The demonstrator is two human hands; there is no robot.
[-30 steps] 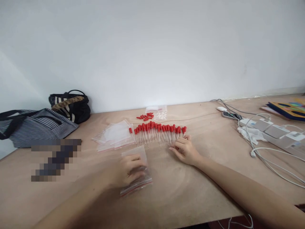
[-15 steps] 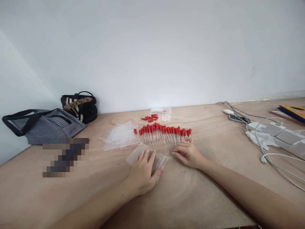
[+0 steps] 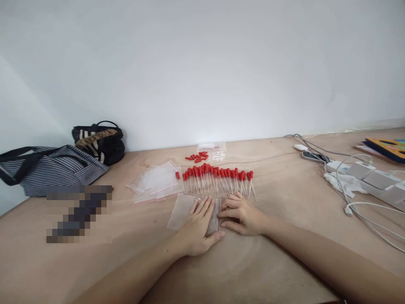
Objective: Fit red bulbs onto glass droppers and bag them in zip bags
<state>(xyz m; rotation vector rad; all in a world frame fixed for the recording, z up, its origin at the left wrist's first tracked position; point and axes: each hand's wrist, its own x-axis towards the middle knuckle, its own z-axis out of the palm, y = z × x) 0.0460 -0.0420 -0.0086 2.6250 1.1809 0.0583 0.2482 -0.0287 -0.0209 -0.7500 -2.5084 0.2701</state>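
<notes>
A clear zip bag (image 3: 179, 213) with a red line along its right edge lies flat on the table. My left hand (image 3: 198, 230) rests on it, palm down, with fingers stretched and thumb spread. At the red-lined edge is my right hand (image 3: 242, 215), its fingers bent and its thumb apart from them. The fingertips meet or nearly touch that edge; I see nothing held in them. Just beyond both hands, a row of glass droppers (image 3: 218, 181) with red bulbs fans out. More clear zip bags (image 3: 155, 181) overlap in a loose pile to the left.
Loose red bulbs (image 3: 198, 157) lie behind the droppers, beside a clear bag of glass tubes (image 3: 218, 153). A striped bag (image 3: 63, 166) and a black bag (image 3: 107, 145) stand at left. Cables and a white power strip (image 3: 382, 190) occupy the right. One blurred dark object (image 3: 82, 213) lies at left.
My right hand has moved left from the end of the dropper row to the zip bag's edge. The bag has turned straighter, and my left hand has flattened on it.
</notes>
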